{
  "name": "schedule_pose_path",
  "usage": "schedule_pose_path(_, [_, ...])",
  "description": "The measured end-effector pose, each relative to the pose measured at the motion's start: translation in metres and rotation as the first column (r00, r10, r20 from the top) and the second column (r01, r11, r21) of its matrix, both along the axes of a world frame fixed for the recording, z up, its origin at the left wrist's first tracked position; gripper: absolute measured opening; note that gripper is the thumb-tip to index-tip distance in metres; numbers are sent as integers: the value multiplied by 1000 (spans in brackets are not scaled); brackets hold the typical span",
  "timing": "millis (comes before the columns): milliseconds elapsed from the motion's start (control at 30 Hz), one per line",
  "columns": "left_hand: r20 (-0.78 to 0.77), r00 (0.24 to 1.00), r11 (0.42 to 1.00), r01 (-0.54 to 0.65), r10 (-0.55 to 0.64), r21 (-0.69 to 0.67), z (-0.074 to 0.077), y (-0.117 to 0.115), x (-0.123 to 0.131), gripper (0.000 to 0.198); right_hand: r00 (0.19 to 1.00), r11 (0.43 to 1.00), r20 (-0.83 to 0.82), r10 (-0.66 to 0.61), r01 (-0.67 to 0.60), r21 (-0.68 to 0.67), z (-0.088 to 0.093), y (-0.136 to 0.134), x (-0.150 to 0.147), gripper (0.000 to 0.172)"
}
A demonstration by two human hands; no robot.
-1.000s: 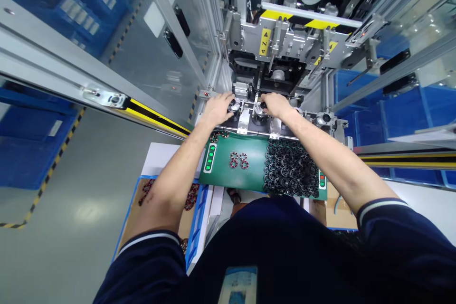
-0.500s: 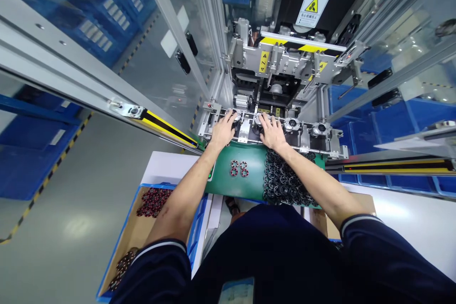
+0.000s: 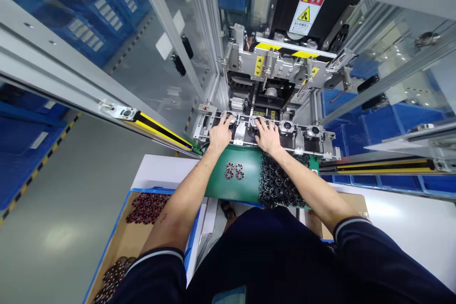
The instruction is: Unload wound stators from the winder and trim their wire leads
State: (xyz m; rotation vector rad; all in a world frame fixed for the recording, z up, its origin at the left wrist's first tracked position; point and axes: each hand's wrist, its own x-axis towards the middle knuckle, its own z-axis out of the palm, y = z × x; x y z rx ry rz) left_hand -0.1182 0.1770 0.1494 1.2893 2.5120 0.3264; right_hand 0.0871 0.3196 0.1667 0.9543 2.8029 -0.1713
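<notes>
My left hand (image 3: 220,135) lies palm down with its fingers stretched over the leftmost round metal fixture (image 3: 232,119) of the machine's rail. My right hand (image 3: 268,137) is spread out likewise, its fingertips at the second round fixture (image 3: 253,121). Whatever lies under the fingers is partly hidden. To the right are two more round fixtures, one (image 3: 286,127) beside my right hand and one (image 3: 312,131) farther along. Several red-and-silver rings (image 3: 235,171) rest on the green mat (image 3: 217,185). Black ring-shaped parts (image 3: 276,183) are packed together below my right forearm.
A blue-edged bin (image 3: 119,242) at left holds many dark red rings (image 3: 147,208). Above the rail hangs a machine plate (image 3: 278,64) with yellow-black stripes. Yellow-black bars (image 3: 162,130) and metal frame posts flank the opening. A cardboard box (image 3: 351,204) stands at right.
The view has shifted slightly, so the scene sits a little farther left. Both hands stay at the same two fixtures, with the right fingers moved slightly.
</notes>
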Motion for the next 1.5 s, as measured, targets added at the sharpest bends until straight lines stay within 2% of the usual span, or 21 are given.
schedule_pose_path(133, [-1, 1000, 1000, -3, 3, -16, 4, 5, 3, 83, 1000, 1000, 20, -23, 24, -8, -3, -5, -5, 93])
schedule_pose_path(267, [10, 1000, 999, 9, -10, 44, 15, 4, 0, 85, 1000, 1000, -10, -22, 22, -21, 9, -7, -7, 94])
schedule_pose_path(367, [46, 998, 987, 32, -39, 160, 23, -12, -6, 85, 997, 1000, -70, -18, 17, -12, 25, 3, 15, 85])
schedule_pose_path(467, [84, 996, 942, -12, -17, 334, 18, -45, -2, 84, 984, 992, -141, -112, 119, 46, 31, 20, 57, 85])
schedule_pose_path(567, [138, 988, 862, -133, 74, 488, -5, -82, 27, 72, 969, 974, -138, -208, 217, 57, 24, 36, 92, 83])
schedule_pose_path(700, [249, 952, 756, -295, 179, 584, -48, -137, 91, 61, 975, 980, -106, -195, 199, 23, 17, 56, 109, 78])
schedule_pose_path(833, [368, 854, 644, -519, 368, 562, -87, -206, 150, 63, 952, 961, -168, -254, 269, 71, 28, 83, 142, 83])
schedule_pose_path(900, [429, 805, 623, -591, 410, 513, -102, -234, 173, 63, 927, 930, -208, -312, 343, 135, 30, 96, 171, 86])
schedule_pose_path(967, [484, 770, 629, -627, 415, 459, -113, -247, 190, 63, 922, 916, -204, -328, 364, 171, 26, 104, 198, 84])
schedule_pose_path(1033, [524, 749, 651, -639, 405, 410, -122, -245, 199, 69, 935, 928, -175, -308, 336, 163, 18, 110, 214, 79])
schedule_pose_path(1133, [544, 733, 685, -640, 409, 348, -132, -221, 199, 89, 946, 949, -181, -270, 293, 118, 9, 113, 226, 76])
schedule_pose_path(1267, [525, 715, 701, -657, 462, 277, -138, -184, 191, 100, 911, 982, -375, -172, 190, 11, 4, 102, 258, 76])
schedule_pose_path(1333, [512, 700, 693, -676, 498, 251, -137, -170, 191, 99, 863, 989, -483, -149, 141, -54, -4, 85, 292, 73])
schedule_pose_path(1400, [502, 679, 671, -703, 535, 236, -135, -159, 193, 95, 821, 982, -540, -187, 141, -126, -20, 60, 334, 69])
schedule_pose_path(1500, [505, 634, 619, -752, 585, 226, -132, -149, 200, 82, 785, 922, -494, -375, 263, -283, -51, 13, 397, 69])
